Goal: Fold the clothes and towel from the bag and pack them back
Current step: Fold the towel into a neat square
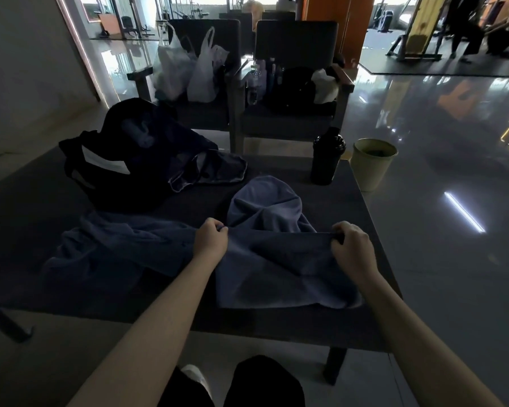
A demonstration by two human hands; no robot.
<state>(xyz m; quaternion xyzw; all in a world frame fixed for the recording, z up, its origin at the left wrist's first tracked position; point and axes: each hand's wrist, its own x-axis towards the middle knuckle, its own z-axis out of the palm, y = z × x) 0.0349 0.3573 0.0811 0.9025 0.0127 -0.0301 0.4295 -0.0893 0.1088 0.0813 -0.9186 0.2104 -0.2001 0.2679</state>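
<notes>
A blue-grey towel lies rumpled on the dark table, its far part bunched into a mound. My left hand pinches the towel's raised edge on the left. My right hand pinches the same edge on the right, so the edge stretches taut between them. To the left lies a dark blue garment, spread loosely. Behind it stands the black bag, open, with another blue garment spilling from it onto the table.
A black shaker bottle stands at the table's far right edge, a pale green bin on the floor beside it. Two chairs behind the table hold white plastic bags and a black bag. Persons stand at the far right.
</notes>
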